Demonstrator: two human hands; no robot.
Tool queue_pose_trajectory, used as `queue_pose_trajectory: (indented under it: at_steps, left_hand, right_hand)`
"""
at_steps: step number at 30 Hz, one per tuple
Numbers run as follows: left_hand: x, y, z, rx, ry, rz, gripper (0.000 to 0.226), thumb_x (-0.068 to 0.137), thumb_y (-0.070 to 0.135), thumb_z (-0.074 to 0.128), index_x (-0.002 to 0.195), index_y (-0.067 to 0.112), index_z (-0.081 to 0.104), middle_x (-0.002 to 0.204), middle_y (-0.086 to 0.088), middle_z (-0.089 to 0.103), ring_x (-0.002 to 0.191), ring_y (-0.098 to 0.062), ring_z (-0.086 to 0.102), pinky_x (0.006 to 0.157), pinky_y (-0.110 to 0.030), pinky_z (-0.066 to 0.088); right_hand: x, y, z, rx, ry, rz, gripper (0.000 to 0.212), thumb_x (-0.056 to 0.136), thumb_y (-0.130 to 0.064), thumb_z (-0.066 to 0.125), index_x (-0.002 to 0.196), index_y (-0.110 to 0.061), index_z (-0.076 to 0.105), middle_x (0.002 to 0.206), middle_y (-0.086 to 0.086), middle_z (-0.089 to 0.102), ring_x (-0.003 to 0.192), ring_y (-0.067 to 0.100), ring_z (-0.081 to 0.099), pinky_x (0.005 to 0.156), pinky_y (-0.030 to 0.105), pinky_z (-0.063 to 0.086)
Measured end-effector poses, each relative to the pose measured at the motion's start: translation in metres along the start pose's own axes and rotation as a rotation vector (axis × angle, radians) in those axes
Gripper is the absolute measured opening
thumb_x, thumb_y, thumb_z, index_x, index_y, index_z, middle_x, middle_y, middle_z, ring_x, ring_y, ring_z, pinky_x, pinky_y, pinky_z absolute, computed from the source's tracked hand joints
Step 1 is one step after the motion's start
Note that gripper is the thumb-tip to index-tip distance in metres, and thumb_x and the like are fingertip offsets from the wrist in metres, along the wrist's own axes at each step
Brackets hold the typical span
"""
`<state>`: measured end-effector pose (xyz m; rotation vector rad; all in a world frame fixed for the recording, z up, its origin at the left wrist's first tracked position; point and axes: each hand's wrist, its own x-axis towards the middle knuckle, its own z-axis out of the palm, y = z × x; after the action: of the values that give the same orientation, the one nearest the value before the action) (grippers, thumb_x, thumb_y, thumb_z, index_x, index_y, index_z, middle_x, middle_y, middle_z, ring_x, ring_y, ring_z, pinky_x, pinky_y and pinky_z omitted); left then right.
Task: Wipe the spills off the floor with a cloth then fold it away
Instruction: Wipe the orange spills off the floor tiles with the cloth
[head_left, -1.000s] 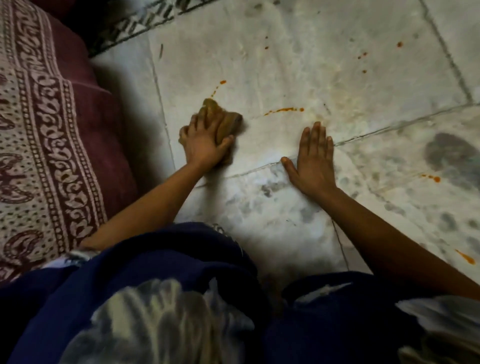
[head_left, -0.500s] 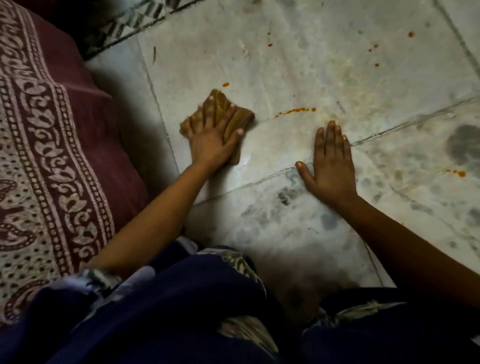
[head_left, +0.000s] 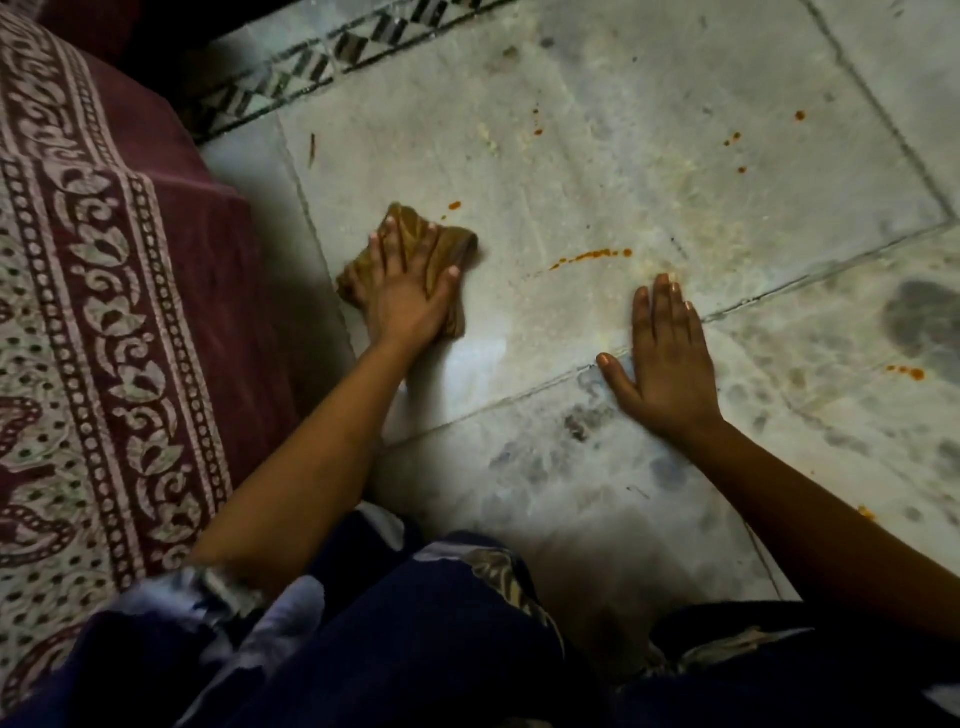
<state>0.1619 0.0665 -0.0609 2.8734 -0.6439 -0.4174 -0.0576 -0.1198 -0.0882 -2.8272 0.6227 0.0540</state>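
head view, looking down at pale stone floor (head_left: 597, 171) with dark grout lines. left hand (head_left: 410, 291) laid flat on brown cloth (head_left: 441, 249), fingers spread and straight, pressing it to the floor, not gripping. cloth bunched, close to maroon patterned bedspread (head_left: 104, 312) at left, just below a small orange drop (head_left: 454, 206). right hand (head_left: 662, 358) flat on bare floor, fingers straight and together, thumb out, holding nothing, well apart from cloth. orange streak (head_left: 592, 256) between the two hands, a little beyond them, untouched by cloth. more orange spots (head_left: 735, 139) farther out toward upper right, another smear (head_left: 906, 371) at right edge, one more (head_left: 865, 512) near the right forearm. dark grey blotches (head_left: 919, 322) on slab at right. patterned black-and-white tile border (head_left: 332, 67) along top. dark blue printed garment (head_left: 415, 639) across bottom of view.
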Motion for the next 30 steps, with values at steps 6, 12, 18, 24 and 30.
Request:
queue_pose_trajectory:
  at_steps: [6, 12, 18, 24, 30]
  left_hand:
    - [-0.041, 0.004, 0.015, 0.085, -0.018, 0.292, 0.066, 0.085, 0.062, 0.014, 0.147, 0.039, 0.018, 0.160, -0.006, 0.007, 0.147, -0.026, 0.003, 0.114, -0.050, -0.007]
    - [-0.021, -0.039, 0.003, 0.028, 0.029, 0.030, 0.062, 0.091, 0.056, 0.026, 0.148, 0.034, 0.019, 0.160, -0.006, 0.007, 0.147, -0.026, 0.003, 0.114, -0.051, -0.003]
    - [0.063, 0.008, -0.010, 0.039, 0.007, 0.026, 0.058, 0.097, 0.053, 0.027, 0.150, 0.035, 0.012, 0.160, -0.007, 0.002, 0.147, -0.027, -0.002, 0.114, -0.053, -0.008]
    - [0.015, 0.017, 0.003, 0.086, -0.068, 0.399, 0.063, 0.089, 0.060, 0.019, 0.148, 0.038, 0.016, 0.160, -0.003, 0.007, 0.148, -0.024, 0.001, 0.113, -0.048, -0.008]
    - [0.021, -0.023, -0.008, 0.093, -0.008, 0.202, 0.064, 0.089, 0.061, 0.020, 0.148, 0.034, 0.022, 0.160, -0.006, 0.010, 0.147, -0.027, 0.007, 0.115, -0.050, -0.002]
  right_hand:
    - [0.008, -0.002, -0.003, 0.027, 0.081, 0.078, 0.078, 0.092, -0.053, 0.022, 0.149, -0.001, 0.011, 0.157, 0.020, 0.008, 0.146, 0.028, 0.005, 0.116, 0.033, -0.006]
    - [0.016, 0.012, -0.002, 0.019, 0.063, 0.080, 0.080, 0.091, -0.054, 0.022, 0.149, 0.000, 0.011, 0.157, 0.021, 0.009, 0.146, 0.029, 0.007, 0.118, 0.039, 0.003]
    - [0.019, 0.014, -0.003, 0.025, 0.057, 0.077, 0.080, 0.091, -0.053, 0.026, 0.149, 0.000, 0.011, 0.157, 0.020, 0.011, 0.145, 0.029, 0.009, 0.118, 0.037, 0.003]
    - [0.019, 0.012, -0.004, 0.025, 0.062, 0.083, 0.080, 0.090, -0.052, 0.028, 0.148, 0.002, 0.014, 0.156, 0.020, 0.013, 0.145, 0.028, 0.011, 0.117, 0.037, 0.005]
    - [0.018, 0.012, -0.004, 0.032, 0.079, 0.087, 0.079, 0.090, -0.051, 0.029, 0.147, 0.002, 0.016, 0.156, 0.020, 0.015, 0.145, 0.028, 0.012, 0.118, 0.037, 0.006]
